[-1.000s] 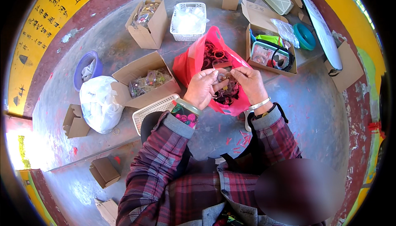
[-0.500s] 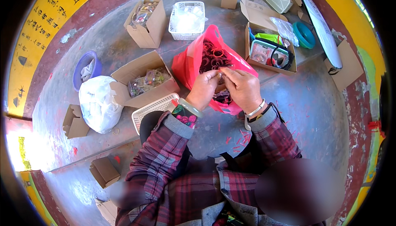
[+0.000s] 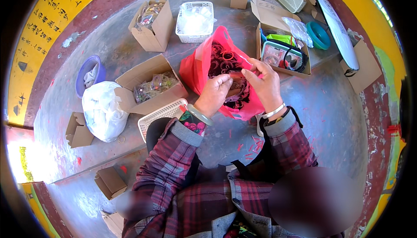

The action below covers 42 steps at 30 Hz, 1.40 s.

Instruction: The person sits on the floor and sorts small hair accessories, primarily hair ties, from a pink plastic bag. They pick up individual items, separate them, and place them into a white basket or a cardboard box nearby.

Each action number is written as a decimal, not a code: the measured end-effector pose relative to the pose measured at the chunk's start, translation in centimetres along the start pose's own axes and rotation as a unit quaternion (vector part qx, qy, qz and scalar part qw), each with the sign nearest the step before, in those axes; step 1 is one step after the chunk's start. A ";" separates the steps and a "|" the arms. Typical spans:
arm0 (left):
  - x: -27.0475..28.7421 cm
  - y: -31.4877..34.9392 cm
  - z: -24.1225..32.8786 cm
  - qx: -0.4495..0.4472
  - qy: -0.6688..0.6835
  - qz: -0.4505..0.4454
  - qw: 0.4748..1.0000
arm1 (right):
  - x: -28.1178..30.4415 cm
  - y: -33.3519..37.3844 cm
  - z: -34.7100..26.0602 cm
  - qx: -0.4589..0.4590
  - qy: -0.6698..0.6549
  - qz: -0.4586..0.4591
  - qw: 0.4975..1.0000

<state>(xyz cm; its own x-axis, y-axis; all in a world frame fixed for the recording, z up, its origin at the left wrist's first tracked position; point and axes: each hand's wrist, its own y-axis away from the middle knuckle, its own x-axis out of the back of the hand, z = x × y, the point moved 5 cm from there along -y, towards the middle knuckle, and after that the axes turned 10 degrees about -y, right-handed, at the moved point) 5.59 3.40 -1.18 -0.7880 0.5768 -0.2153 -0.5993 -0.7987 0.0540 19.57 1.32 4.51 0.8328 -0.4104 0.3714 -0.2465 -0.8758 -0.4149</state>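
Red bag (dark loops inside) gapes beneath both hands.

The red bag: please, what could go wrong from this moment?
1. The left hand and right hand are over the open mouth of the red bag. Anything small in the fingers, which I cannot make out, might drop and get lost among the loops inside.
2. The bag looks soft, so a bump could perhaps tip it and spill loops.
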 end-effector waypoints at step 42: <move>-0.2 0.7 1.5 -0.142 -0.413 0.130 0.890 | -2.5 2.6 -3.4 0.257 0.256 -0.081 0.928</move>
<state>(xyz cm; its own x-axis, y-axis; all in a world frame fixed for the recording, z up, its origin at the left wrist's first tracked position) 5.08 2.95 0.40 -0.8001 0.2018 0.5649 -0.4142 -0.8671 -0.2769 15.12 -0.81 5.30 0.4616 -0.4658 0.7549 0.2407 -0.7533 -0.6120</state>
